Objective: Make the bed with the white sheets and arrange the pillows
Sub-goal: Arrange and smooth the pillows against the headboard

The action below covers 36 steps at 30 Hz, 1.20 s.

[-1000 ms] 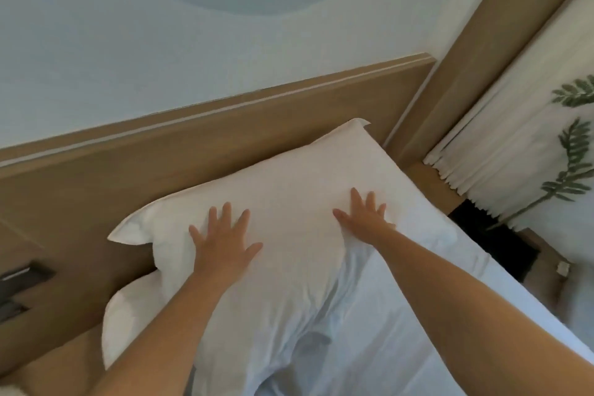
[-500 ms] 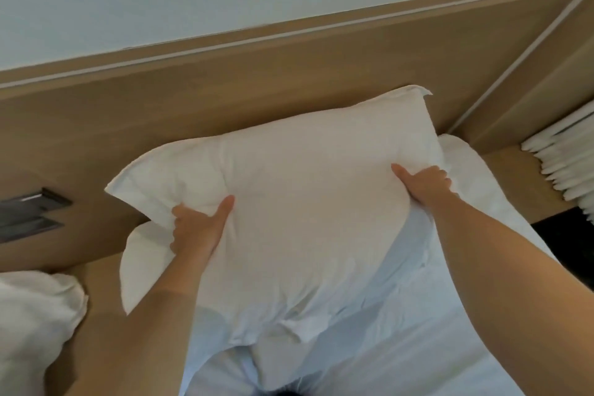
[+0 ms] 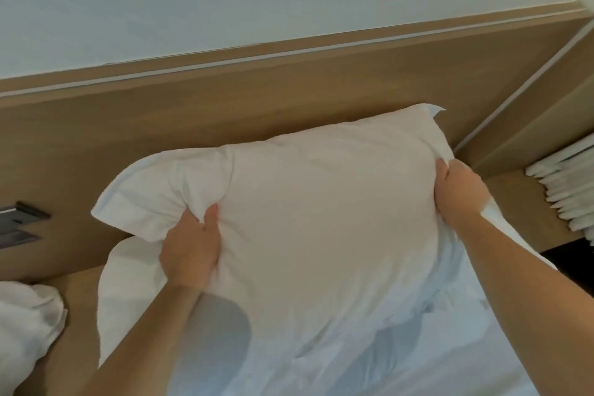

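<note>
A plump white pillow (image 3: 321, 202) stands against the wooden headboard (image 3: 257, 100) at the head of the bed. My left hand (image 3: 193, 247) grips a bunch of its fabric near the left end. My right hand (image 3: 459, 193) grips its right edge. A second white pillow (image 3: 122, 283) lies beneath it, showing at the lower left. The white sheet (image 3: 418, 347) covers the bed below the pillows.
More white bedding (image 3: 25, 321) lies on a wooden surface at the far left. A dark wall fitting (image 3: 19, 222) is mounted on the headboard at left. Folded white curtain pleats (image 3: 565, 190) hang at the right, with a dark gap beside the bed.
My hands went from pressing flat on the pillow to gripping its two ends. The pillow is now bunched and drawn up against the headboard.
</note>
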### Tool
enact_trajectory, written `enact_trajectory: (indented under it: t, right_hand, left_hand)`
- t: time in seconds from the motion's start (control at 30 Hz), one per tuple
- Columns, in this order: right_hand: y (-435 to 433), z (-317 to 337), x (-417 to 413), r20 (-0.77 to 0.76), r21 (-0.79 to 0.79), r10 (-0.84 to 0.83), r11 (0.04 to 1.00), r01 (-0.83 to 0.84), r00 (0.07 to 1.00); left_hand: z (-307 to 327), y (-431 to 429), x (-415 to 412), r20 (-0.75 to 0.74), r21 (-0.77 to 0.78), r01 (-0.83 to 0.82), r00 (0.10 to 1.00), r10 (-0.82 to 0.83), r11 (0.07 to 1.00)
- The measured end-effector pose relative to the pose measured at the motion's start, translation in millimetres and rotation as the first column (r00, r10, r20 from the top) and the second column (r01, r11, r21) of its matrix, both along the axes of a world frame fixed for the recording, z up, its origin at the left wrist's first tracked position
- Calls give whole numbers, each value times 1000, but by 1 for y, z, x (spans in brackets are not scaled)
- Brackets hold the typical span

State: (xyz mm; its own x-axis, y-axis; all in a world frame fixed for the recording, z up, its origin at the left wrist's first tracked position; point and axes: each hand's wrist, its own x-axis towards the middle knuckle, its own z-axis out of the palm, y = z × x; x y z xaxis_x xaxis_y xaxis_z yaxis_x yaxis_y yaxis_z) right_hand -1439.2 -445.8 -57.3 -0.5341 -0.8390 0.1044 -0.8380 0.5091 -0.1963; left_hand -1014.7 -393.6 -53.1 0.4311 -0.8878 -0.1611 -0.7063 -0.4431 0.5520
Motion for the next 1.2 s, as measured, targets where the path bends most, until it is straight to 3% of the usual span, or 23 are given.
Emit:
enact_trajectory:
  t: [0.13,0.23,0.33,0.4,0.47,0.53,0.6,0.67,0.8,0.87,0.97,1.1,1.13,1.2]
  right_hand:
    - [-8,-35,14,-34,246,24,969,-15,999]
    - [-15,-47,20,-25,336,14,942,-4,1000]
    - [-16,-54,29,29,327,-45,945,33,999]
    - [-19,-44,38,54,239,-80,969,65,995]
    - [-23,-26,56,85,66,-25,998,19,996]
    - [-25,-13,87,79,-38,198,980,-195,977]
    - [-24,-25,117,5,112,417,903,-415,909]
    - [-29,-49,126,-36,293,464,852,-435,885]
    - [-61,-42,133,-36,426,415,829,-362,909]
    - [-57,-33,154,-27,335,488,827,-452,872]
    - [-35,-42,156,-52,339,583,774,-535,811]
    - [-40,-32,105,-107,414,214,897,-152,971]
    - [-38,-24,111,-86,383,197,911,-150,977]
    - [-26,-16,148,-31,282,365,897,-342,931]
  left_hand:
    - [-36,-15,-5,75,42,-18,997,15,999]
    - [-48,-21,-13,102,128,-6,995,-7,992]
    - [-50,-22,-6,86,168,-82,994,69,982]
    - [-39,-27,0,173,106,-97,982,78,990]
    - [-17,-37,-11,219,-49,46,975,-34,998]
    - [-6,-45,-39,332,-114,333,901,-280,936]
    - [-21,-47,-62,426,1,520,773,-471,854]
    - [-46,-59,-57,442,143,524,725,-528,840]
    - [-54,-88,-29,411,277,341,803,-431,898]
    - [-46,-81,-35,369,183,391,823,-431,902]
    - [-51,-58,-33,407,131,546,732,-547,828]
    - [-55,-70,8,327,244,289,874,-359,926]
    - [-48,-69,6,317,220,291,882,-350,931]
    - [-36,-54,-16,336,127,472,807,-485,873]
